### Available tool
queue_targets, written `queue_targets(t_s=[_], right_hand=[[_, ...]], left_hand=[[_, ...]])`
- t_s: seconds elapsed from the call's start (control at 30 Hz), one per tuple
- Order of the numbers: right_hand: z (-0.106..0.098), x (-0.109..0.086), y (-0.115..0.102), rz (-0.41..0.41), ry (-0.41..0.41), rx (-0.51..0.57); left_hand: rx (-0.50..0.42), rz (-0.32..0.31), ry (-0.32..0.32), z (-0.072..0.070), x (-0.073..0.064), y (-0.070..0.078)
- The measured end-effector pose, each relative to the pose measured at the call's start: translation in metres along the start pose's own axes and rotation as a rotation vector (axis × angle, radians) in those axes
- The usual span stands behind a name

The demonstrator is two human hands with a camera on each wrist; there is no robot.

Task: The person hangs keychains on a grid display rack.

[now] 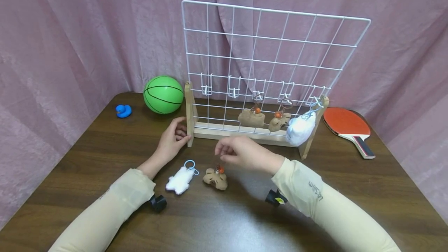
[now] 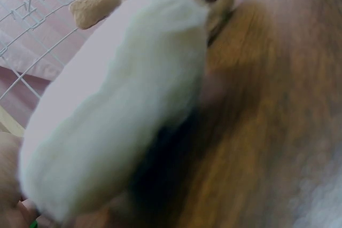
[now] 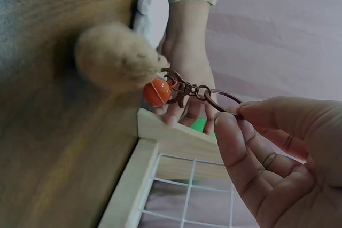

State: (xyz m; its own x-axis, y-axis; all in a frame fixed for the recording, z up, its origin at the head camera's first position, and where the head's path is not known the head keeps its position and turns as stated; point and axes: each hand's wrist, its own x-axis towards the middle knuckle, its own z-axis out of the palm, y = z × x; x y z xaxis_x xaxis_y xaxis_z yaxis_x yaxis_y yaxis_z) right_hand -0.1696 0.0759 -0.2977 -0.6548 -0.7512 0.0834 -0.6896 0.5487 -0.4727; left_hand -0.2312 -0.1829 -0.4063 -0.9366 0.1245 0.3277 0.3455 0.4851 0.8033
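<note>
My right hand (image 1: 245,153) pinches the metal ring (image 3: 230,95) of a brown plush keychain (image 1: 215,179) between thumb and forefinger. An orange bell (image 3: 157,92) dangles beside the plush, which hangs close over the table. At the white wire rack's left end, my left hand (image 1: 171,139) grips the wooden leg (image 1: 190,108), thumb in front. Between my forearms a white plush keychain (image 1: 180,180) with a light blue ring lies on the table; it fills much of the left wrist view.
White hooks (image 1: 233,92) line the wire grid. Two brown plush keychains (image 1: 251,118) and a white one (image 1: 301,128) hang toward its right. A green ball (image 1: 163,95) and blue rubber duck (image 1: 123,111) sit at left, a red table tennis paddle (image 1: 346,121) at right.
</note>
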Motion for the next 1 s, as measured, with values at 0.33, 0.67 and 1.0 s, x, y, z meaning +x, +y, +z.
queue_targets(t_s=[0.33,0.67,1.0], right_hand=[[-0.021,0.001,0.001,0.017,0.030,0.040],[-0.045,0.004,-0.002,-0.020,0.083,-0.021],[-0.069,0.013,-0.005,0.044,0.107,-0.055]], left_hand=[[0.000,-0.009,-0.005,0.000,0.001,0.001],[-0.002,0.003,0.000,0.001,0.000,0.000],[0.007,0.009,0.011,0.001,0.000,-0.001]])
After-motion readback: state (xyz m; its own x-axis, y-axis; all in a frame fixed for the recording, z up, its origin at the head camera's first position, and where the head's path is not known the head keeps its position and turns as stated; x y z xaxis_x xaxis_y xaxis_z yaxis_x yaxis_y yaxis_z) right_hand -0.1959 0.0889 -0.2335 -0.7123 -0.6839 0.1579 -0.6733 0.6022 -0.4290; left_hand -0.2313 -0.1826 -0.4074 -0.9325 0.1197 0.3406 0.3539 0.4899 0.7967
